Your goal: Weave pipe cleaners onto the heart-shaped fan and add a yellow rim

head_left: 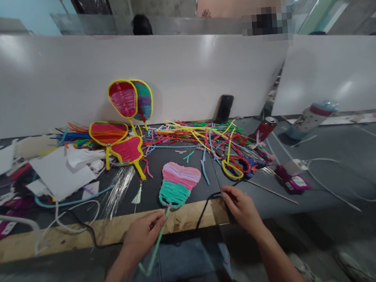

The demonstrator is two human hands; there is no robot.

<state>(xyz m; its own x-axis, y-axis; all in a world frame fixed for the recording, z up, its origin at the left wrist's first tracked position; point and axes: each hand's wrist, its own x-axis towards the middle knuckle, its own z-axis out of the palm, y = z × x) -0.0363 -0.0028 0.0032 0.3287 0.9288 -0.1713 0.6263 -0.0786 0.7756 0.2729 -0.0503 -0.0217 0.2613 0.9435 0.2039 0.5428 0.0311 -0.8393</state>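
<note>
My left hand (149, 229) is closed in a pinch on the mint-green pipe cleaner stem (158, 245) of a small fan. The fan's panel (180, 183), wound in pink, lilac and teal pipe cleaners, lies over the table's front part, and the bent stem hangs down over my lap. Near the table edge, my right hand (241, 208) has its fingers curled together beside a black cord (203, 211); anything between them is hidden. Finished-looking fans with yellow rims lie to the left, among them a pink one (127, 150) and an orange-red one (108, 133).
Two more fans (123, 98) lean on the white partition (183, 72). Loose pipe cleaners (187, 134) spread behind the panel. Scissors with red handles (243, 163), a red can (266, 128), a phone (224, 108) and a bottle (312, 119) stand or lie rightward; papers (59, 171) pile left.
</note>
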